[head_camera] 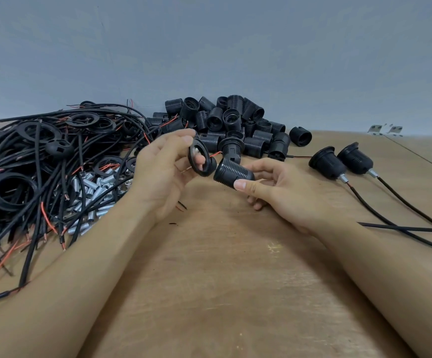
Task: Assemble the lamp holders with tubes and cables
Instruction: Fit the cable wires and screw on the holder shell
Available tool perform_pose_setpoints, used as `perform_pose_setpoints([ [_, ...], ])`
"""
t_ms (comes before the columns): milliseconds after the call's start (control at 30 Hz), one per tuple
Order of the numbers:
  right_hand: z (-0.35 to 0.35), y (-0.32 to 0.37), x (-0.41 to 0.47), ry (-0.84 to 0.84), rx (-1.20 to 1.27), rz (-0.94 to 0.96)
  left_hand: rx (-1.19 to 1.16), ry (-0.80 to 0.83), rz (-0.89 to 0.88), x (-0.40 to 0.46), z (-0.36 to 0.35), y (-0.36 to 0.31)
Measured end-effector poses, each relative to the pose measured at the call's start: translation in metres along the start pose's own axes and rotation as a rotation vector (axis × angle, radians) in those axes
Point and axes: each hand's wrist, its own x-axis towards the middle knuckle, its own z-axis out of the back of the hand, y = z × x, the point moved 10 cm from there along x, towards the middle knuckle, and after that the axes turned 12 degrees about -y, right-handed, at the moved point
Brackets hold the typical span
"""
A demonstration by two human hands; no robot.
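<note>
Cable pile [29,177] on my left runs off the frame edge, and the tubes [93,187] sit half buried under it, so no telling how many. Holder [233,173] is black, ribbed, tilted above the table [222,280]. My right hand [282,195] pinches it, thumb on top. Left hand [163,169] grips a black ring [200,161], just beside the holder's end. Touching? Can't tell.

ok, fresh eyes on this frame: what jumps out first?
Centre: the left hand holds a black ring beside the threaded lamp holder gripped by the right hand. Left lies a cable tangle, with a holder pile behind the hands and two finished holders on the right.
</note>
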Motion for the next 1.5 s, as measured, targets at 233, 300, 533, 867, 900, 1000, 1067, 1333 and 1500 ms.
perform_pose_setpoints([
  [233,0.001,-0.001,0.001,-0.004,0.001,-0.003,-0.323,0.113,0.239,-0.007,-0.017,0.017],
  [300,0.0,-0.002,0.001,0.004,0.0,-0.002,-0.284,0.118,0.247,-0.007,-0.017,0.021],
  [533,0.001,-0.001,0.002,-0.013,0.031,0.007,-0.404,0.139,0.338,-0.008,-0.021,0.025],
  [867,-0.002,0.0,-0.001,0.021,0.049,0.017,-0.165,0.059,0.266,-0.004,-0.012,0.03],
  [900,-0.003,0.001,-0.002,0.027,0.046,0.025,-0.173,0.054,0.277,-0.004,-0.012,0.031],
  [1000,0.001,0.005,-0.001,-0.005,0.102,0.045,-0.299,0.027,0.33,-0.002,-0.009,0.031],
  [1067,0.004,0.006,0.001,-0.033,0.113,0.05,-0.369,0.032,0.356,-0.002,-0.009,0.032],
  [1333,0.001,0.002,0.001,-0.045,0.021,0.043,-0.436,0.011,0.39,-0.001,-0.008,0.036],
  [1500,-0.002,0.004,-0.002,-0.002,-0.01,0.066,-0.219,0.003,0.28,-0.002,-0.008,0.039],
])
